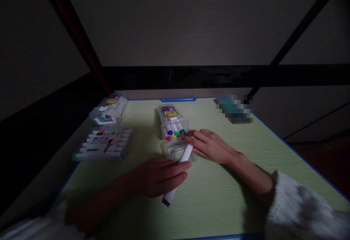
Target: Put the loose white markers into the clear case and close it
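My left hand (166,177) is closed around a white marker (186,154). The marker slants across the table, with its dark purple end (166,201) low and toward me. My right hand (212,144) reaches in from the right, fingers stretched out and its index fingertip at the mouth of a clear plastic marker case (172,118). The marker's upper end overlaps the right fingers; whether they touch it I cannot tell. In the case lie several white markers with blue, green, teal, pink and yellow ends. Its hinged clear lid (175,152) hangs open on the table beneath the held marker.
To the left, a flat clear case of markers (102,143) lies in front of another clear case (111,108). A blurred-out, teal flat object (234,109) is at the back right. The pale green table (226,196) has a blue edge and stands against a wall.
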A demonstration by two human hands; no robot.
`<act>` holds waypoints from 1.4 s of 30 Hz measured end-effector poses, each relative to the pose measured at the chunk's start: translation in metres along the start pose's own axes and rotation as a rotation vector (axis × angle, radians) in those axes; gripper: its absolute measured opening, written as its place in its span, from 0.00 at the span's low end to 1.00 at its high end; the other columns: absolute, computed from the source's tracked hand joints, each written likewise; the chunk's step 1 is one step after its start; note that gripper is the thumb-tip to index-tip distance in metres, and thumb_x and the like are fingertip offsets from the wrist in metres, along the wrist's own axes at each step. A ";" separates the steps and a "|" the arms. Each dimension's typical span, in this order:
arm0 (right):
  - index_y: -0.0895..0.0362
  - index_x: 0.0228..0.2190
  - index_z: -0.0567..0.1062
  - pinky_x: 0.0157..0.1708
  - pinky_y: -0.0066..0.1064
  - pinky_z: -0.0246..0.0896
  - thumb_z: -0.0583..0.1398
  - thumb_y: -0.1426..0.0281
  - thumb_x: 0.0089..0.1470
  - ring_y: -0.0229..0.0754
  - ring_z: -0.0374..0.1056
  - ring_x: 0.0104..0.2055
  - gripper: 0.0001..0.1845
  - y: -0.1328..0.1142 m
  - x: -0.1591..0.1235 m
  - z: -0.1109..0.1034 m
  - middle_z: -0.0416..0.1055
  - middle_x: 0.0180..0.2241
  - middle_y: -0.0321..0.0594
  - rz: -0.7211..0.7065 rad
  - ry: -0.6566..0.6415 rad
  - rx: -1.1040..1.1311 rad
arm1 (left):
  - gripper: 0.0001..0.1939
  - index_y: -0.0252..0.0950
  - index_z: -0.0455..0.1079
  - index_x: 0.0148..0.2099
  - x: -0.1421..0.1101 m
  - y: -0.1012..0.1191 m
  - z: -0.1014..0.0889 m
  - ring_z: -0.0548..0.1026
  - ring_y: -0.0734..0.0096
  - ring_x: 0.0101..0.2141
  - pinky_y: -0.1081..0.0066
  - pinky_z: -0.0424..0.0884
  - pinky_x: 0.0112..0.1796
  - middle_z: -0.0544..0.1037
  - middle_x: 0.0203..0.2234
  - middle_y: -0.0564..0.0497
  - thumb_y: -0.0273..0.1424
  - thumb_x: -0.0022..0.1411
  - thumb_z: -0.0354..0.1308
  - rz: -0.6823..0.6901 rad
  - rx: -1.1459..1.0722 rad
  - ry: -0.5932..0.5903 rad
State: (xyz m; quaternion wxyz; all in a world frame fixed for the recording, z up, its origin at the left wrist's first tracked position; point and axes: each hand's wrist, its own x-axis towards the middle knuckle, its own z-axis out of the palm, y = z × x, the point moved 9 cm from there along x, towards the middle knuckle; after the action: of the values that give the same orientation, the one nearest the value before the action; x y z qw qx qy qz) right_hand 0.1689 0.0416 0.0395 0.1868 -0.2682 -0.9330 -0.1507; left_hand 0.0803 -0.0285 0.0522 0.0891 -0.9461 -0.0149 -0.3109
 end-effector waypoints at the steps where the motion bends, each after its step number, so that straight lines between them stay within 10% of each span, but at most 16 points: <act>1: 0.62 0.47 0.64 0.31 0.33 0.63 0.42 0.64 0.61 0.39 0.64 0.33 0.21 0.000 0.000 0.000 0.68 0.36 0.45 -0.002 0.004 -0.001 | 0.09 0.26 0.64 0.43 0.000 0.000 0.000 0.74 0.67 0.41 0.71 0.72 0.40 0.75 0.41 0.39 0.22 0.64 0.45 -0.002 -0.003 -0.002; 42: 0.61 0.45 0.65 0.33 0.33 0.64 0.43 0.68 0.61 0.39 0.65 0.35 0.17 0.001 0.000 0.005 0.67 0.37 0.45 0.020 -0.030 0.045 | 0.10 0.27 0.63 0.45 -0.004 0.001 0.002 0.72 0.68 0.43 0.72 0.71 0.40 0.74 0.42 0.39 0.23 0.64 0.44 0.017 0.019 0.002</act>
State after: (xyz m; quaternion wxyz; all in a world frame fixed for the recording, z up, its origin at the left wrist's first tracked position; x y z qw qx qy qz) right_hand 0.1682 0.0442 0.0349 0.1802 -0.2757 -0.9360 -0.1239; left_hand 0.0786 -0.0293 0.0478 0.1006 -0.9451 -0.0095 -0.3107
